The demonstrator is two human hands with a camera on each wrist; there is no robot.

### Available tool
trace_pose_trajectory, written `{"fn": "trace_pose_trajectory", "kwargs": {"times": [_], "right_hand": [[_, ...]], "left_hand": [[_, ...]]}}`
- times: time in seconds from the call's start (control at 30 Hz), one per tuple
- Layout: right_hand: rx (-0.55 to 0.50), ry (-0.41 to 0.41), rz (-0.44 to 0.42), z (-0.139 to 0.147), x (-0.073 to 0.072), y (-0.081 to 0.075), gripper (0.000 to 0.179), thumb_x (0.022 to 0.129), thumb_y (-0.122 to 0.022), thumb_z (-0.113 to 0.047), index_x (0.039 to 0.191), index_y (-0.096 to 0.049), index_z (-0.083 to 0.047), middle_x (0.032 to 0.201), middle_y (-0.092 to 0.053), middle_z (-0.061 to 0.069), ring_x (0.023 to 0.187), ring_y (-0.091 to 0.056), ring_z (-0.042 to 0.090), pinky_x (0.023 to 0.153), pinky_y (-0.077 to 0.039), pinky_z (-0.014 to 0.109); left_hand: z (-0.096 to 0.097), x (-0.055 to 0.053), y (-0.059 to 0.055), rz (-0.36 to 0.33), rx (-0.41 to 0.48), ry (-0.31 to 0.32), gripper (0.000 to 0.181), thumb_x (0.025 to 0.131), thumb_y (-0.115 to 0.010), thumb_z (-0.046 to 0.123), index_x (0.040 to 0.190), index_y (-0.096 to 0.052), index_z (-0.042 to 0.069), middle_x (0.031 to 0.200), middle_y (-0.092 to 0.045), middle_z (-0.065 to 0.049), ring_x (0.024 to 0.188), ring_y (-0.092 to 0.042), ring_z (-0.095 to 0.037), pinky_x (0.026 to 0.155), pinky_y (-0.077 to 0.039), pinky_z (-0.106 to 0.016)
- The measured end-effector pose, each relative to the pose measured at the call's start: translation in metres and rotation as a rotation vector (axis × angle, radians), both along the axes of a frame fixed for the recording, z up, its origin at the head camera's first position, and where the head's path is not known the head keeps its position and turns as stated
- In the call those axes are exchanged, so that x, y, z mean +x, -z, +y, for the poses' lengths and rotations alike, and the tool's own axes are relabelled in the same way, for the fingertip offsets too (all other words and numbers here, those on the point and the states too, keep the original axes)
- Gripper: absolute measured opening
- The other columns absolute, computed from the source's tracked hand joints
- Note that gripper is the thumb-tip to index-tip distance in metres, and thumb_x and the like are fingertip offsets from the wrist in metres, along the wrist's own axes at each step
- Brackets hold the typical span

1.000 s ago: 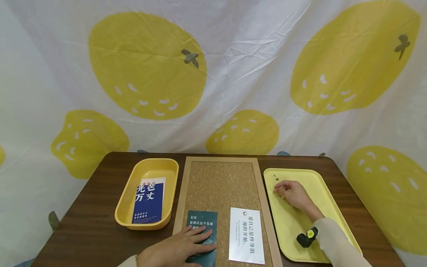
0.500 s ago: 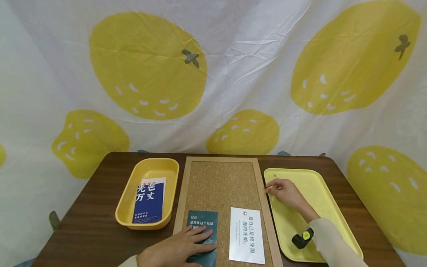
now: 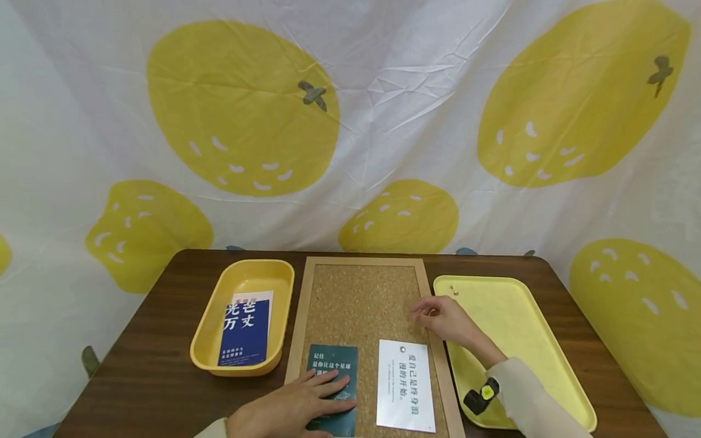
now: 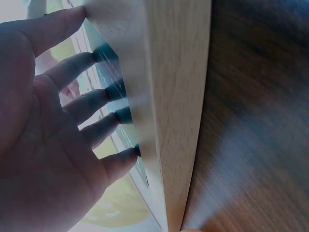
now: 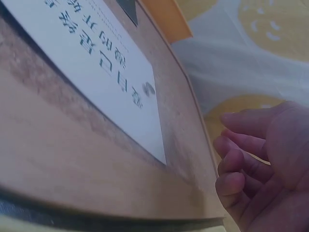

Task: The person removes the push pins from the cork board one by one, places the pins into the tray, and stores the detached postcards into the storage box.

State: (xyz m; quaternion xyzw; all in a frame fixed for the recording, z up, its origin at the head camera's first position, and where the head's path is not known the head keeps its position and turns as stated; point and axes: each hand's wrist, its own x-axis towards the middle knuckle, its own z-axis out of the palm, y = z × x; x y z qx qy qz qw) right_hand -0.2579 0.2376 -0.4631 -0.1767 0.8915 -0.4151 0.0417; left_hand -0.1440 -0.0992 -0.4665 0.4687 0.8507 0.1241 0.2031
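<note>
My left hand (image 3: 298, 404) lies spread on a dark green card (image 3: 333, 358) with white writing, at the near left of the cork board (image 3: 361, 298). In the left wrist view the fingertips (image 4: 116, 90) touch this card beside the wooden frame (image 4: 176, 96). My right hand (image 3: 446, 319) hovers over the board's right frame edge, fingers bent, thumb and forefinger close together. I cannot tell whether something small sits between them. Near it lies a white card (image 3: 405, 386) with dark characters, a round metal tack (image 3: 402, 350) at its top.
On the right is a yellow tray (image 3: 526, 340) holding tiny metal pieces (image 3: 455, 293) at its far left corner. To the left, an orange-yellow basin (image 3: 241, 267) contains a blue card (image 3: 243, 334) over a white one. A lemon-print cloth (image 3: 372, 140) hangs behind the table.
My right hand has moved left from the tray to above the board's right edge. The left hand stays on the green card.
</note>
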Motion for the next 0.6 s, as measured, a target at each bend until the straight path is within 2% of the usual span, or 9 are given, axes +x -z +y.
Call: {"fn": "trace_pose_trajectory", "kwargs": {"times": [0.17, 0.37, 0.47, 0.6], "right_hand": [[0.005, -0.032, -0.012, -0.011, 0.004, 0.000, 0.012, 0.084, -0.061, -0.008, 0.094, -0.068, -0.010, 0.080, -0.062, -0.001, 0.072, -0.057, 0.016, 0.058, -0.050, 0.027], [-0.001, -0.080, -0.006, -0.021, 0.005, 0.004, 0.010, 0.084, -0.064, -0.012, 0.093, -0.068, -0.011, 0.079, -0.062, -0.005, 0.070, -0.058, 0.014, 0.059, -0.050, 0.026], [-0.005, -0.125, 0.019, -0.027, 0.006, 0.005, 0.011, 0.084, -0.063, -0.010, 0.094, -0.068, -0.010, 0.080, -0.061, -0.005, 0.070, -0.057, 0.013, 0.060, -0.050, 0.026], [-0.013, -0.175, 0.020, -0.035, 0.010, 0.005, 0.014, 0.084, -0.063, -0.010, 0.097, -0.068, -0.010, 0.080, -0.060, -0.005, 0.068, -0.058, 0.013, 0.056, -0.050, 0.026]], "left_hand": [[0.000, 0.000, 0.000, -0.009, 0.000, -0.002, 0.062, 0.085, -0.039, 0.061, 0.141, -0.022, 0.041, 0.150, -0.019, 0.006, 0.138, -0.014, -0.019, 0.105, -0.023, -0.050], [0.001, -0.001, -0.001, -0.051, -0.012, -0.020, 0.063, 0.084, -0.040, 0.063, 0.140, -0.022, 0.043, 0.150, -0.018, 0.008, 0.138, -0.013, -0.018, 0.106, -0.021, -0.051], [0.001, 0.000, -0.001, -0.046, -0.006, -0.019, 0.063, 0.084, -0.039, 0.063, 0.140, -0.022, 0.042, 0.150, -0.018, 0.008, 0.138, -0.013, -0.018, 0.106, -0.021, -0.051], [0.000, 0.001, -0.001, -0.025, 0.006, -0.013, 0.062, 0.085, -0.039, 0.062, 0.141, -0.022, 0.041, 0.150, -0.019, 0.007, 0.138, -0.014, -0.019, 0.106, -0.022, -0.051]]}}
